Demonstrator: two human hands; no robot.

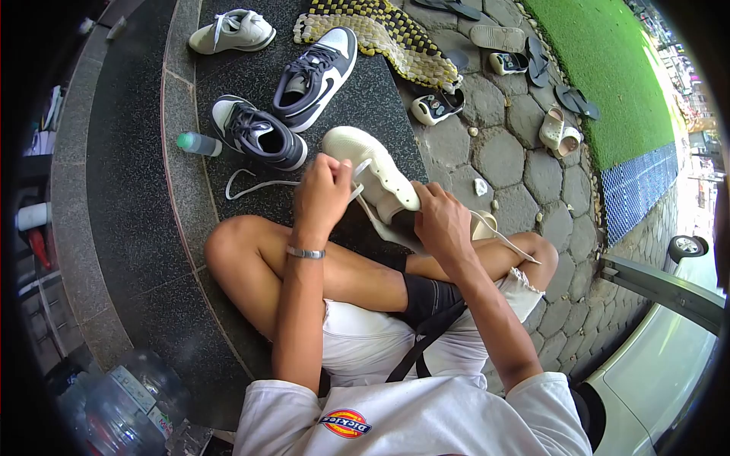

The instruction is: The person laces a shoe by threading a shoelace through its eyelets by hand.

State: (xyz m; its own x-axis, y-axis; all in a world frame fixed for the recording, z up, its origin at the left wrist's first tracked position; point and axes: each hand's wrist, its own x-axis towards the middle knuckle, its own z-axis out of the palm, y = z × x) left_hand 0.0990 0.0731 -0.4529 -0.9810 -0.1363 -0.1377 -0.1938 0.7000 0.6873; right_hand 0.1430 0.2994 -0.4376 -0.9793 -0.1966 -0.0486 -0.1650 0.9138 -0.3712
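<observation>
A white sneaker [357, 148] is held up over my crossed legs, its toe pointing away and to the left. My right hand [442, 220] is closed around its side near the opening, with the thumb hidden. My left hand [325, 190] has its fingers pinched on a white shoelace [262, 185] beside the eyelets. One end of that lace trails left across the dark step. Another lace length [502, 234] hangs to the right past my right hand. Part of the lacing is covered by my fingers.
Two dark-and-white sneakers [315, 76] [255, 131] and another white shoe [233, 32] sit on the step [365, 99]. Near them lies a green-capped bottle [199, 144]. A woven mat [380, 34], clogs [559, 133] and slippers [576, 101] are farther off. Large clear bottles [114, 418] stand lower left.
</observation>
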